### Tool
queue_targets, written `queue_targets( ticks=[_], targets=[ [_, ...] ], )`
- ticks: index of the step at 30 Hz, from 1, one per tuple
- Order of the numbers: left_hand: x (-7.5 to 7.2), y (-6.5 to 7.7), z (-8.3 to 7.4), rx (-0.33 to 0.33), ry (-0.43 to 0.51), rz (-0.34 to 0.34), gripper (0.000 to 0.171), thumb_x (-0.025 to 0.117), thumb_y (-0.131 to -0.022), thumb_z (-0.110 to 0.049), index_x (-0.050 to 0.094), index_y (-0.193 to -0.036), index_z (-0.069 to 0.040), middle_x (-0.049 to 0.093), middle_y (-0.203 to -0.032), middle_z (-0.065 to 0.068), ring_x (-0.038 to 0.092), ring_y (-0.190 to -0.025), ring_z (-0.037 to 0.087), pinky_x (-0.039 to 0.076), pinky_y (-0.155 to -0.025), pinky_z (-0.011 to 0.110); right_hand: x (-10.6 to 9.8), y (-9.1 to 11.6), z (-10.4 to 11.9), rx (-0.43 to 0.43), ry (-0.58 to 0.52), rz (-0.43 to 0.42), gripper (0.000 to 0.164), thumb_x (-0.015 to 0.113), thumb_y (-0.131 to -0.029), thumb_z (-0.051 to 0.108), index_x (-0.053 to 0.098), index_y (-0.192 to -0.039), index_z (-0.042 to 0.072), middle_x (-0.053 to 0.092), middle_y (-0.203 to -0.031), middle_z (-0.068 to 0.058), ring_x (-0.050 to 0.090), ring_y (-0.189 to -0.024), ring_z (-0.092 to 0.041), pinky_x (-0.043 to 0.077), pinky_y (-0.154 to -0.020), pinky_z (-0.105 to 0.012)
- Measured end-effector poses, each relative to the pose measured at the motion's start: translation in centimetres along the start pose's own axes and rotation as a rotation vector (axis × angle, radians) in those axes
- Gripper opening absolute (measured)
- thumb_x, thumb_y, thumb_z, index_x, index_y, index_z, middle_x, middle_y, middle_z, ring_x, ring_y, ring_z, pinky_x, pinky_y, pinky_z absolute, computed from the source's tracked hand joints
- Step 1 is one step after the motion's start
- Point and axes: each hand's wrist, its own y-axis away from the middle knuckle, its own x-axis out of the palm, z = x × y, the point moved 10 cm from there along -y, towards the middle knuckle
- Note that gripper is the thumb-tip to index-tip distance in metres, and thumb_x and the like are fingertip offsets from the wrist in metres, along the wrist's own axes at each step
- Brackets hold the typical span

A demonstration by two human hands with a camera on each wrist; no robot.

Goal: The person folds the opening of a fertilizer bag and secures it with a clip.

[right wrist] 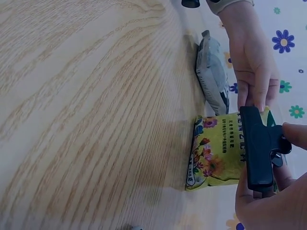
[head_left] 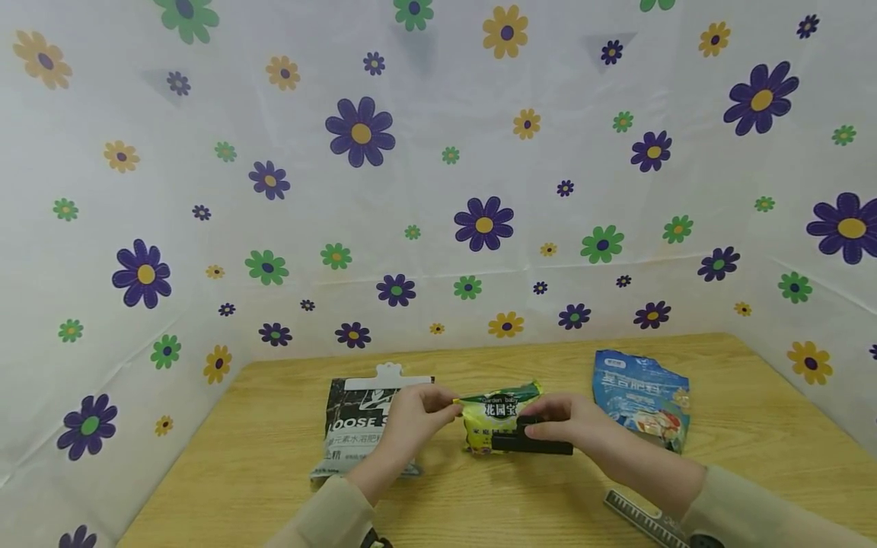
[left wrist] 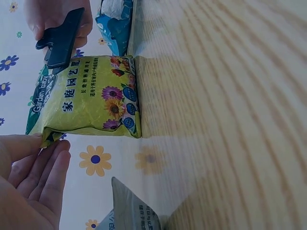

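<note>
Head view: nearer to the desk's left edge lies a black-grey bag; the left hand, fingertips together, pinches a corner of the yellow packet, upright mid-desk; the right hand grips a black clip; a blue bag lies toward the far right corner.

Yellow-green bag: glossy, creased plastic film | black clip: smooth, low-sheen plastic | blue bag: shiny, crinkled film | black-and-grey bag: smooth film | white clip: plastic | bench: smooth, wood-grained | sleeves: matt cloth | backdrop: thin, faintly glossy sheeting
</note>
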Motion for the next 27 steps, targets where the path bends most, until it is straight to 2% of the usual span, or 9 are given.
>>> queue_targets(
  ticks=[6, 12, 18, 27],
  targets=[
    [0.1, 0.2, -0.2, -0.009, 0.006, 0.005, 0.010, 0.078, -0.095, -0.005, 0.081, -0.104, -0.003, 0.082, -0.099, 0.013, 0.077, -0.087, 0.018, 0.066, -0.079, 0.030, -0.4, 0.1, 0.3, -0.012, -0.009, -0.002, 0.036, 0.074, -0.098, 0.016, 0.069, -0.131, 0.001, 0.068, -0.118, -0.006, 0.059, -0.108, -0.022, 0.052, -0.093, -0.041],
    [0.1, 0.3, -0.3, -0.003, 0.011, 0.008, 0.010, 0.078, -0.096, -0.006, 0.081, -0.105, -0.003, 0.082, -0.100, 0.013, 0.077, -0.088, 0.018, 0.066, -0.079, 0.029, -1.0, 0.3, 1.2, -0.057, -0.019, -0.004, 0.038, 0.073, -0.100, 0.017, 0.068, -0.133, 0.000, 0.068, -0.131, -0.012, 0.060, -0.121, -0.027, 0.052, -0.101, -0.048],
    [0.1, 0.2, -0.4, -0.007, 0.009, 0.008, 0.009, 0.078, -0.096, -0.006, 0.080, -0.104, -0.003, 0.082, -0.100, 0.013, 0.077, -0.090, 0.020, 0.066, -0.081, 0.032, -1.4, 0.3, 1.7, -0.060, -0.027, -0.008, 0.036, 0.072, -0.101, 0.018, 0.069, -0.132, 0.001, 0.068, -0.133, -0.012, 0.059, -0.126, -0.029, 0.052, -0.104, -0.051],
    [0.1, 0.1, -0.5, -0.002, 0.003, 0.008, 0.009, 0.078, -0.095, -0.006, 0.081, -0.104, -0.003, 0.082, -0.100, 0.013, 0.078, -0.090, 0.021, 0.066, -0.082, 0.033, -2.4, 0.4, 3.9, -0.112, 0.040, -0.082, 0.037, 0.076, -0.098, 0.020, 0.072, -0.130, 0.002, 0.074, -0.126, -0.011, 0.067, -0.115, -0.023, 0.054, -0.104, -0.051]
  ],
)
